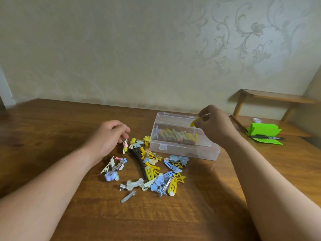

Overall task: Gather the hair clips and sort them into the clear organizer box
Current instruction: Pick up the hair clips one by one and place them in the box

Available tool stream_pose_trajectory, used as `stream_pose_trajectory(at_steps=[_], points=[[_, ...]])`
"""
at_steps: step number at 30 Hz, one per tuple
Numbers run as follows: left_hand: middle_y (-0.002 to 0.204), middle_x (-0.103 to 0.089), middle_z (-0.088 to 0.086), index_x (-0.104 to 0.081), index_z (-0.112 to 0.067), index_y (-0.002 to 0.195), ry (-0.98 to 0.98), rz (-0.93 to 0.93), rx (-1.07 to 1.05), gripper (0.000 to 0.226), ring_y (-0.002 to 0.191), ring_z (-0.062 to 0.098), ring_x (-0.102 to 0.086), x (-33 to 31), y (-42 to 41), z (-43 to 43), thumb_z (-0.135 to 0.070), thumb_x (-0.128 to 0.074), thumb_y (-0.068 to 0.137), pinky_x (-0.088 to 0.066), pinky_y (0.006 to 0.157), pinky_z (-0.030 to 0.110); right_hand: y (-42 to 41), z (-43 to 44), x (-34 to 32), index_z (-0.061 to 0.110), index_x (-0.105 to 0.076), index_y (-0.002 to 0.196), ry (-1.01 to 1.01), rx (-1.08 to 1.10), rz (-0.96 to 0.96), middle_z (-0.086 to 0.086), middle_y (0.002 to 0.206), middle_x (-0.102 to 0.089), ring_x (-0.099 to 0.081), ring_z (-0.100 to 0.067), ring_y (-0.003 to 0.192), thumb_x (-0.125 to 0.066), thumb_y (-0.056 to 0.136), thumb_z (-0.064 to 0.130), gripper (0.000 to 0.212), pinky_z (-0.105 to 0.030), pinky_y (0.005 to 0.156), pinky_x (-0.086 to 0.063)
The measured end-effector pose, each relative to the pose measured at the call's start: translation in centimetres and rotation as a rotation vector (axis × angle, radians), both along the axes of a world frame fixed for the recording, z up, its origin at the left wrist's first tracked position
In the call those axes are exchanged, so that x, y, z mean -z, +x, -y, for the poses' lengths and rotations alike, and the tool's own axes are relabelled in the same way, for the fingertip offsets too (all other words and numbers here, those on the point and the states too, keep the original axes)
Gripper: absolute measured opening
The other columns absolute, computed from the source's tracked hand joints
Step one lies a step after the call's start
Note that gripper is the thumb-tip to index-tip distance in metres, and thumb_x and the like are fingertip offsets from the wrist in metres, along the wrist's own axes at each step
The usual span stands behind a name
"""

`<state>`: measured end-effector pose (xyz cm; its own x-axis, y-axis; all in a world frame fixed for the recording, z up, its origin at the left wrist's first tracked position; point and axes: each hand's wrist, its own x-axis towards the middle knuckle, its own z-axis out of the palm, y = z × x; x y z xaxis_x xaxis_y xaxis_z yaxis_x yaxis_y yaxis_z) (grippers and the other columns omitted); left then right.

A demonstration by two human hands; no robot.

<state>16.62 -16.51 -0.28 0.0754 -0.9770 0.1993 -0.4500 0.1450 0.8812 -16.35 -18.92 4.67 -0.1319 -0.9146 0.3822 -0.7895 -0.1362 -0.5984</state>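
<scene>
Colourful hair clips (149,168) lie heaped beside the open, part-filled clear organizer box (182,146).

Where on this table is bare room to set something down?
Bare table lies left of the left hand, nearer than the clip pile, and between pile and right forearm. Crowded: from the pile up to the organizer box.

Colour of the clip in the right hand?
Yellow: clip pinched by right hand, head view.

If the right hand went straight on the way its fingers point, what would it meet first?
The right hand pinches a yellow clip aimed down-left over the open clear organizer box; likely it meets the row of clips inside first, though depth is unclear.
</scene>
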Motion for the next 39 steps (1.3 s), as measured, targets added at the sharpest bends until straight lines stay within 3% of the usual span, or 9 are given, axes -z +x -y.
stream_pose_trajectory(at_steps=[2,4,11,16,20,28,32,37,39], points=[[0.094,-0.075,0.004,-0.077,-0.02,0.1,0.002,0.001,0.001,0.028,0.085,0.021,-0.064,0.0,0.0,0.0,-0.023,-0.051,0.109,-0.052,0.081,0.037,-0.1,0.2,0.2,0.018,-0.067,0.12,0.01,-0.031,-0.032,-0.003,0.102,-0.075,-0.061,-0.009,0.074,-0.062,0.103,0.019,0.018,-0.022,0.054,-0.038],[0.094,-0.076,0.003,-0.077,-0.021,0.1,0.006,0.003,0.002,0.028,0.085,0.021,-0.065,-0.1,0.0,0.0,-0.024,-0.051,0.109,-0.052,0.083,0.039,-0.2,0.3,0.4,0.021,-0.066,0.127,0.027,-0.05,-0.055,-0.004,0.103,-0.076,-0.057,-0.008,0.065,-0.053,0.107,0.017,0.025,-0.023,0.051,-0.036],[0.094,-0.075,0.003,-0.077,-0.021,0.101,0.01,0.006,0.004,0.028,0.086,0.021,-0.065,-0.1,0.0,0.0,-0.024,-0.051,0.109,-0.053,0.086,0.04,0.1,1.0,1.4,0.024,-0.066,0.112,0.077,-0.022,-0.216,0.007,0.094,-0.069,-0.062,-0.013,0.078,-0.069,0.098,0.027,0.015,-0.031,0.062,-0.044],[0.094,-0.075,0.003,-0.077,-0.02,0.101,0.008,0.011,0.005,0.028,0.087,0.022,-0.065,0.0,0.1,0.0,-0.023,-0.05,0.109,-0.053,0.088,0.042,0.4,0.9,1.6,0.026,-0.074,0.114,0.094,-0.005,-0.26,0.005,0.1,-0.07,-0.063,-0.016,0.083,-0.064,0.099,0.028,0.018,-0.032,0.071,-0.047],[0.096,-0.075,0.003,-0.076,-0.021,0.102,0.008,0.014,0.008,0.027,0.088,0.022,-0.066,-0.1,0.0,0.0,-0.024,-0.05,0.109,-0.053,0.086,0.04,0.7,0.6,1.7,0.023,-0.079,0.101,0.108,0.001,-0.292,0.004,0.1,-0.075,-0.066,-0.02,0.086,-0.055,0.1,0.021,0.024,-0.038,0.079,-0.059],[0.095,-0.076,0.003,-0.077,-0.02,0.102,0.009,0.009,0.009,0.027,0.086,0.02,-0.065,0.0,0.1,0.1,-0.024,-0.051,0.109,-0.052,0.082,0.037,1.0,0.0,1.4,0.015,-0.077,0.096,0.075,0.018,-0.277,-0.006,0.092,-0.078,-0.07,-0.033,0.091,-0.055,0.096,0.024,0.024,-0.042,0.079,-0.06],[0.095,-0.076,0.003,-0.077,-0.02,0.101,0.011,0.005,0.008,0.027,0.084,0.019,-0.064,0.0,0.2,0.1,-0.024,-0.052,0.108,-0.053,0.082,0.037,2.1,-0.9,0.3,0.027,-0.078,0.102,-0.016,-0.049,-0.23,0.005,0.091,-0.076,-0.068,-0.021,0.083,-0.059,0.098,0.028,0.019,-0.036,0.075,-0.058],[0.095,-0.076,0.003,-0.077,-0.02,0.1,0.016,-0.013,0.001,0.026,0.084,0.018,-0.064,-0.1,0.0,-0.1,-0.024,-0.053,0.107,-0.051,0.08,0.034,4.9,-2.9,-0.7,0.025,-0.079,0.097,-0.057,-0.239,-0.216,0.01,0.089,-0.076,-0.069,-0.016,0.086,-0.066,0.097,0.025,0.013,-0.032,0.075,-0.054],[0.095,-0.076,0.004,-0.077,-0.019,0.099,0.017,-0.025,-0.003,0.026,0.086,0.019,-0.066,-0.1,0.0,0.0,-0.024,-0.053,0.108,-0.054,0.082,0.036,6.4,-4.1,-1.2,0.026,-0.079,0.094,-0.034,-0.349,-0.259,0.014,0.086,-0.074,-0.067,-0.003,0.081,-0.067,0.096,0.025,0.012,-0.027,0.074,-0.054]])
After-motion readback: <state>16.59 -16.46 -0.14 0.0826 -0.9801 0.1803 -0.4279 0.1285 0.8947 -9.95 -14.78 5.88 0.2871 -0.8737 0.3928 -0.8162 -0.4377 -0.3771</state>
